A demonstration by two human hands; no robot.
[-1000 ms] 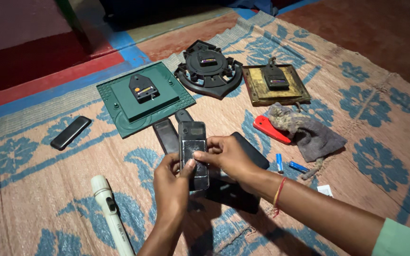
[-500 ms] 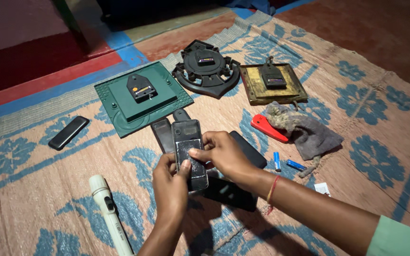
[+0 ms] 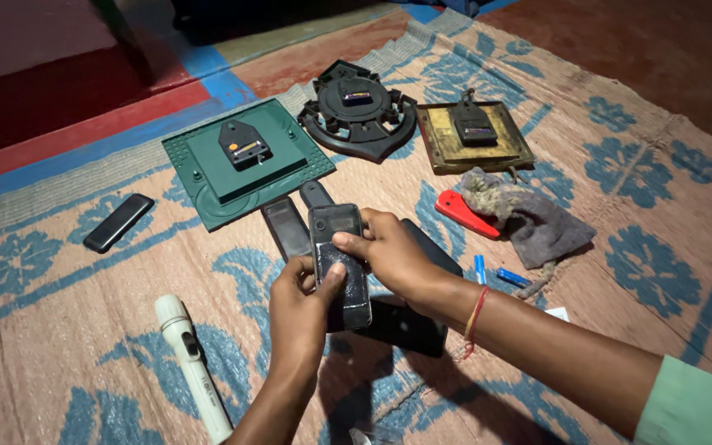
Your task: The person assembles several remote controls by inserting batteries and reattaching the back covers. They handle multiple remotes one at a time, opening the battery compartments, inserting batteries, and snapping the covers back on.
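Gripping a black phone [image 3: 339, 264] above the woven mat [image 3: 59, 363], the left hand [image 3: 302, 309] clamps its lower edge while the right hand [image 3: 389, 251] pinches the side. Loose batteries [image 3: 496, 272] and the red tool [image 3: 467, 214] lie farther right; a slipped thumb could probably drop the phone onto the black device [image 3: 405, 325] beneath.

**Plastic, cloth and woven mat**

The black phone [image 3: 339, 264] looks like glossy plastic, its screen reflecting light. The white torch [image 3: 191, 363] is smooth plastic. The green clock back [image 3: 245, 169] appears matt plastic. The grey rag [image 3: 529, 218] is rough, frayed cloth. The mat [image 3: 67, 330] is coarse weave.
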